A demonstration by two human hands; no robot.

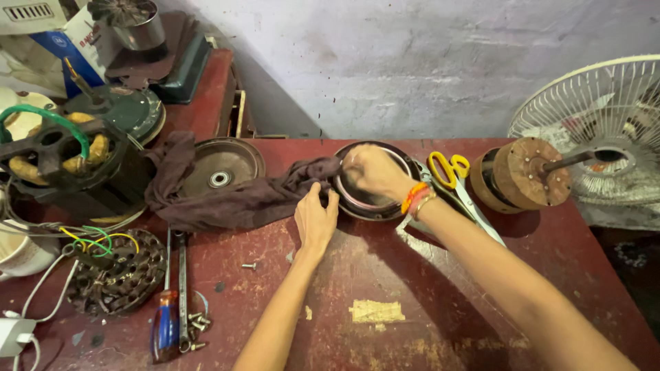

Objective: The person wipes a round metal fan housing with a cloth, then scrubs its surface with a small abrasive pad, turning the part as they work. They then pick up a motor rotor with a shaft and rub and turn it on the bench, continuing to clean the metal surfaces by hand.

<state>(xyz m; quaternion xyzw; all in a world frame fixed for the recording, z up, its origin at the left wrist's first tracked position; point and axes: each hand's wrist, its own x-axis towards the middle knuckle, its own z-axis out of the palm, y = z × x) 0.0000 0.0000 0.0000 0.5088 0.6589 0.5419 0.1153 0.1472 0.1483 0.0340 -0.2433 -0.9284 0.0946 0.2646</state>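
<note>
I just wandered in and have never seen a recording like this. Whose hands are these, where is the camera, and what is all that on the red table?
One picture, from a camera on the person's head, looking down at their own bare hands. The right hand presses inside a round metal fan-motor cover; the left hand grips its rim and the dark brown rag. On the worn red table lie a second cover, yellow-handled scissors, a rotor on a shaft, a wound stator, a screwdriver, a spanner and loose screws. A white fan guard stands at right.
</note>
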